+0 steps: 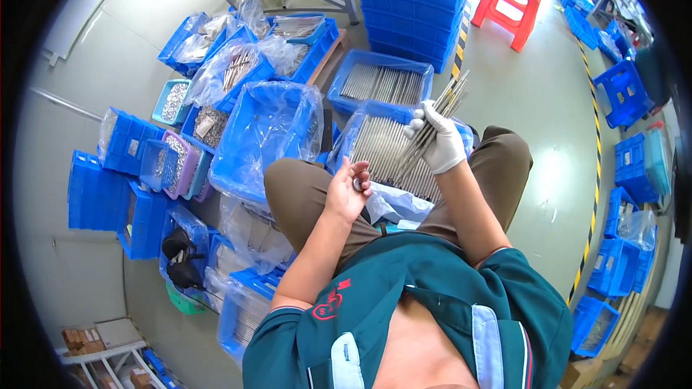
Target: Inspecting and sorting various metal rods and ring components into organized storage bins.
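Observation:
My right hand (442, 145), in a white glove, grips a bundle of thin metal rods (452, 98) that slants up and away to the right. Under it, between my knees, a blue crate (351, 130) lined with clear plastic holds many similar rods (382, 145) lying side by side. My bare left hand (349, 193) is palm up at the crate's near left side, fingers curled around a small grey piece (357, 184), whose exact kind is too small to tell.
Just beyond stands another blue crate of rods (378, 81). A plastic-lined blue bin (252, 130) is by my left knee, with more bins and small-part trays (173, 99) farther left. Stacked blue crates (411, 18) and a red stool (508, 7) stand ahead.

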The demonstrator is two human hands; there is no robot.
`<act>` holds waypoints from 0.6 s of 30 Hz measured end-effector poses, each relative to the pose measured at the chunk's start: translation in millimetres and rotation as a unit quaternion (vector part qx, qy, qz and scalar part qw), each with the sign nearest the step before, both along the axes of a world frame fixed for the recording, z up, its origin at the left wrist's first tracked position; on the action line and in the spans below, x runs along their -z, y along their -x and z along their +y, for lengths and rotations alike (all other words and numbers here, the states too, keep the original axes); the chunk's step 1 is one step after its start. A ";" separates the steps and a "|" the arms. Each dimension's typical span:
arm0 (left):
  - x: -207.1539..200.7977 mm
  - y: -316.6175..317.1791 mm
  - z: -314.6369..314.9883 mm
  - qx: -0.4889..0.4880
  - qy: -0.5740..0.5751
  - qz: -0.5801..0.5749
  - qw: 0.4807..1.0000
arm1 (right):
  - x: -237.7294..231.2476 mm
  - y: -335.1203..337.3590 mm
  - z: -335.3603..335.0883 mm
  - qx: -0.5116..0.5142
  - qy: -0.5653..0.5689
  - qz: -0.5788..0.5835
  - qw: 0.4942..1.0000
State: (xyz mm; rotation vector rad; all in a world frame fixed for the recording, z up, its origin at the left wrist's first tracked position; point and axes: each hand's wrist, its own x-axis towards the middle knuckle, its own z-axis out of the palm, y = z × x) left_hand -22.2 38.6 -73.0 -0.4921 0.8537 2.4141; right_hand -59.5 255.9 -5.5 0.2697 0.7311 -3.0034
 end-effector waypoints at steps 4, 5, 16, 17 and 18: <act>10.9 11.9 31.2 -0.019 -0.152 -0.057 0.986 | -25.8 -7.1 -13.1 0.015 -0.059 0.066 0.996; 10.2 16.3 39.8 -0.018 -0.185 -0.051 0.981 | -33.6 -10.5 -21.6 0.021 -0.095 0.085 0.992; -33.3 33.0 68.4 0.004 -0.323 0.092 0.942 | -9.3 -39.4 -68.5 -0.007 -0.396 0.133 0.909; -31.9 30.8 67.4 0.007 -0.322 0.081 0.943 | -7.9 -37.9 -68.4 -0.026 -0.411 0.106 0.905; -33.7 28.4 69.4 0.011 -0.323 0.070 0.944 | -9.7 -37.1 -65.5 -0.042 -0.427 0.079 0.900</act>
